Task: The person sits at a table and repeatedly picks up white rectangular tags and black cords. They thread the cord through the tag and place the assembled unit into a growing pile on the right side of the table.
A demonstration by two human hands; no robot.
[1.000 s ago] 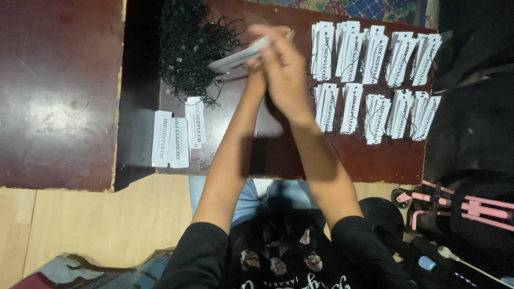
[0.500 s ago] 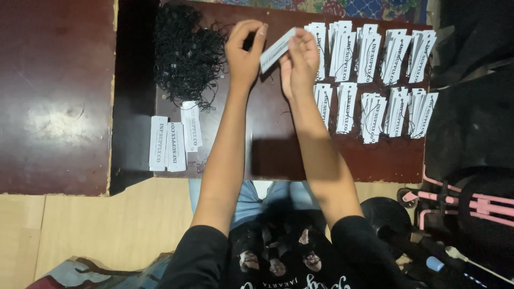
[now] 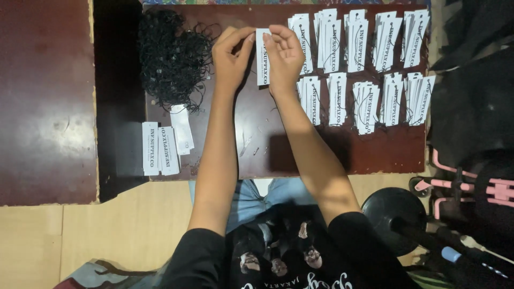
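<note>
Both hands, left and right, pinch one white tag; black cords left, tag stacks right, seemingly strung.

Tag top edge: covered by fingertips of both hands.
Cord on tag: too thin to tell.
Top-row tags: upper ends cut by frame edge.

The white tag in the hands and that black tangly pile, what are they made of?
The white rectangular tag, pinched by the left hand and right hand, looks like stiff matte card: flat with crisp edges. The black tangled pile seems to be thin cord loops, probably string or elastic; too fine to tell.
</note>
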